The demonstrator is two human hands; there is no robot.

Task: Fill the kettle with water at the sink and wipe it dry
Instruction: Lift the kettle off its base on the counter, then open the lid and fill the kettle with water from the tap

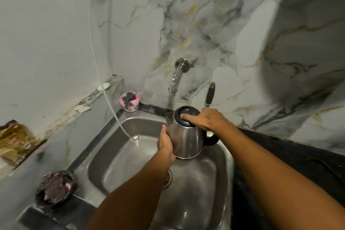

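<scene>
A steel kettle (187, 136) with a black lid and black handle hangs upright over the steel sink (115, 155), just below and in front of the wall tap (175, 78). My left hand (165, 143) cups the kettle's left side near its base. My right hand (203, 118) lies over the top, its thumb pressing on the closed black lid, fingers by the handle. No water is seen running from the tap.
A thin white hose (104, 87) dangles into the basin. A pink tub with a dark scrubber (129, 101) sits at the sink's back corner; a dark bowl (56, 186) rests front left. A black-handled utensil (210, 95) leans on the marble wall. The dark counter (298, 158) runs right.
</scene>
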